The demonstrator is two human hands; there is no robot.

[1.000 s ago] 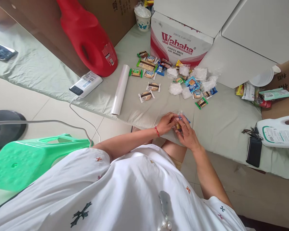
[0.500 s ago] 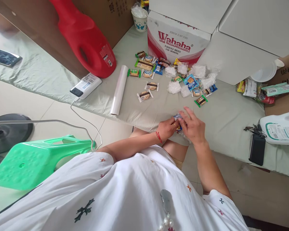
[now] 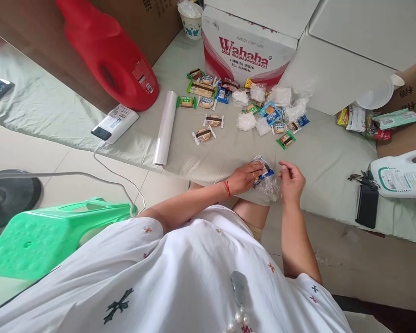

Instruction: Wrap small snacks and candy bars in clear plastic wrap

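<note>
My left hand (image 3: 244,178) lies over a blue snack packet (image 3: 266,171) at the front edge of the cloth-covered table, fingers pressing it down. Crumpled clear plastic film (image 3: 268,187) spreads from under the packet towards me. Just right of the film is my right hand (image 3: 291,180), fingers loosely bent and a gap between fingertips and thumb; I see nothing in it. Beyond the hands lie several small wrapped biscuits (image 3: 204,134) and several film-wrapped bundles (image 3: 246,121). A roll of clear film (image 3: 165,127) rests on the table to the left.
A Wahaha carton (image 3: 246,51) stands at the back. On the left are a red jug (image 3: 125,69), a white power bank (image 3: 116,122) with a cable, and a green stool (image 3: 38,236) below. On the right are a white bottle (image 3: 402,175) and a black phone (image 3: 366,206).
My right hand has moved off the packet to the right, its fingers now more bent. My left hand has flattened over the packet, exposing more blue wrapper and film. The view has shifted slightly.
</note>
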